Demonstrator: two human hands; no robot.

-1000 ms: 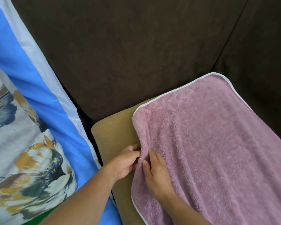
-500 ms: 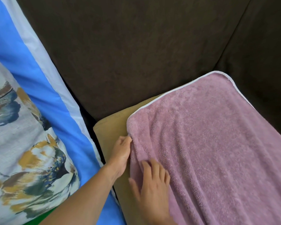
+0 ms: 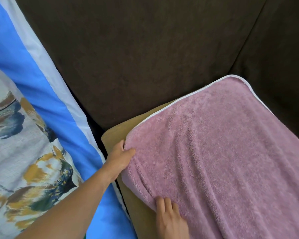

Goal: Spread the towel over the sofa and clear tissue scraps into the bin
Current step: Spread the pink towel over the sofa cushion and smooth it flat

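A pink terry-cloth towel with white piping (image 3: 214,161) lies over a tan seat cushion (image 3: 117,137) of the dark brown fabric sofa (image 3: 145,57), its far edge near the backrest. The left hand (image 3: 118,158) has its grip closed on the towel's left corner, pinching a fold. The right hand (image 3: 170,219) presses fingers (image 3: 160,203) on the near left edge; I cannot tell whether they pinch it. The towel looks soft, light and limp; it likely bunches easily, so hemmed corners are the best holds.
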